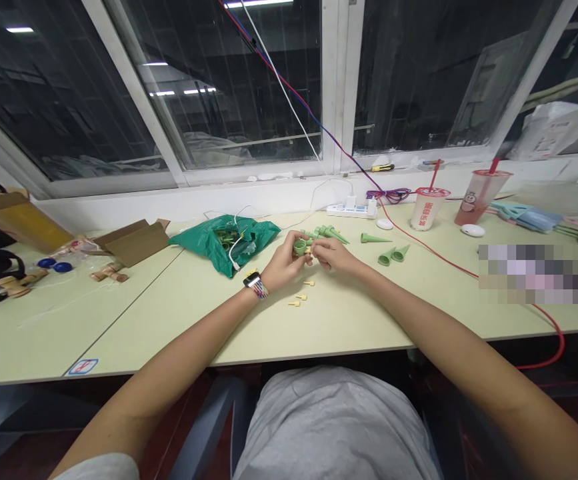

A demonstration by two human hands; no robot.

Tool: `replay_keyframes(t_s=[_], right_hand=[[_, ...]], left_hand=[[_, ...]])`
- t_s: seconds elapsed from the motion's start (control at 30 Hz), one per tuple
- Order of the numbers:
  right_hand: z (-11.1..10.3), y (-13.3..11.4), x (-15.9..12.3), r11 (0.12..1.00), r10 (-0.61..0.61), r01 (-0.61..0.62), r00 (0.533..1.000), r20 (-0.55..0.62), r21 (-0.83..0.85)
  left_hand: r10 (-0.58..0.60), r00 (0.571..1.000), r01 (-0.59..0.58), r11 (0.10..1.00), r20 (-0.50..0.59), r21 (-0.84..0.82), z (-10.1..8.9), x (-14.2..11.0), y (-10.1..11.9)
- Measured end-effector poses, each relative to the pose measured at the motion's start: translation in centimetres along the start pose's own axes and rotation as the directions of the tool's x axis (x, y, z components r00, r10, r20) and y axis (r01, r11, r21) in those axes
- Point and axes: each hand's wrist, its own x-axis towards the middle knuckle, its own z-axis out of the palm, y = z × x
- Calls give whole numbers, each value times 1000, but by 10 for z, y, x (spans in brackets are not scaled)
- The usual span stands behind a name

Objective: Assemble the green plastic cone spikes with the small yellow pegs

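Observation:
My left hand [285, 262] is closed round a green plastic cone piece [299, 247], its open end facing up. My right hand [333, 255] pinches a small yellow part [309, 251] against that green piece. Both hands meet above the pale green table [179, 313]. Three small yellow parts [299, 297] lie on the table just below my hands. More green cones [375, 238] lie behind and to the right of my hands. A watch with a beaded band sits on my left wrist [255, 283].
A green plastic bag [219, 243] with more green parts lies left of my hands. An open cardboard box [136, 241], wooden toys and blue caps are further left. Two drink cups [427, 208], a power strip [351, 211], a red cable [549, 313] and window frames are behind and to the right.

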Motion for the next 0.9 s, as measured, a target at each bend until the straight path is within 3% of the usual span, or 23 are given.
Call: replay_keyframes(t_s=[0.17, 0.27, 0.33, 0.4, 0.43, 0.5, 0.6, 0.67, 0.73, 0.8, 0.9], right_hand=[[-2, -8, 2, 940, 183, -208, 976, 114, 270], [-4, -11, 1, 924, 232, -274, 956, 180, 266], [-3, -10, -1, 967, 192, -207, 975, 108, 145], [-1, -8, -4, 994, 32, -37, 998, -55, -102], [0, -7, -6, 967, -80, 50, 991, -111, -248], [1, -7, -10, 856, -263, 182, 959, -104, -484], [2, -8, -15, 705, -372, 302, 928, 29, -642], [1, -9, -16, 638, -408, 344, 910, 77, -689], [0, -9, -16, 616, -425, 359, 901, 88, -701], [-1, -7, -14, 660, -415, 344, 908, 57, -668], [0, -6, -11, 791, -361, 290, 932, -27, -539]], left_hand=[[223, 975, -212, 907, 10, 363, -4, -1, 2], [242, 970, -233, 890, 27, 392, -4, 0, 2], [183, 982, -165, 940, -35, 297, -2, 0, 2], [26, 996, -20, 997, -84, 72, -1, 2, 3], [-83, 994, 78, 994, -69, -71, -1, 3, 3], [-273, 962, 262, 906, 13, -334, -4, 6, 3], [-390, 911, 397, 737, 135, -547, -8, 9, 1], [-391, 900, 423, 684, 190, -594, -10, 10, 0], [-373, 909, 404, 692, 183, -598, -9, 11, 0], [-352, 930, 344, 742, 102, -575, -7, 11, 1], [-281, 960, 248, 858, -5, -450, -6, 12, 4]])
